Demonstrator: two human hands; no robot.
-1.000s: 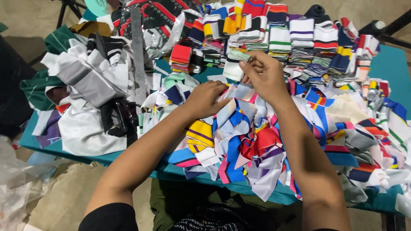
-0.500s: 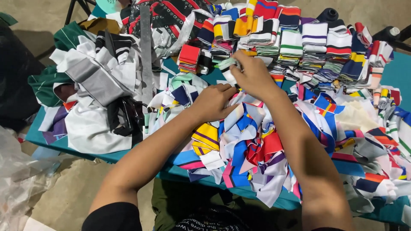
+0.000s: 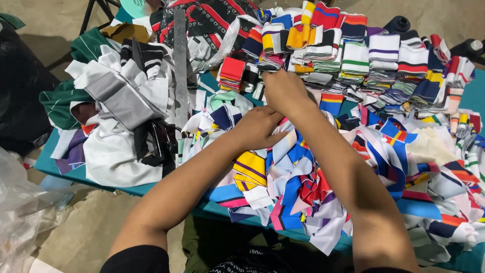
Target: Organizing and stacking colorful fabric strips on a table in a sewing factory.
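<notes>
Head view, looking down on a teal counter (image 3: 65, 169) covered with cloth. No labels or signs are legible; a clear plastic bag (image 3: 22, 212) lies crumpled at lower left, off the counter. Folded striped collar pieces (image 3: 384, 55) stand in neat stacks along the far edge, with a small red stack (image 3: 233, 71) just left of them. A grey metal ruler (image 3: 180, 65) lies across white and grey garments (image 3: 116, 101). The loose heap of multicoloured fabric scraps (image 3: 303, 187) fills the counter's middle, directly under both forearms. The left hand (image 3: 257, 129) rests curled on this heap; the right hand (image 3: 285, 91) is closed just beyond it. What either hand's fingers grip cannot be told.
</notes>
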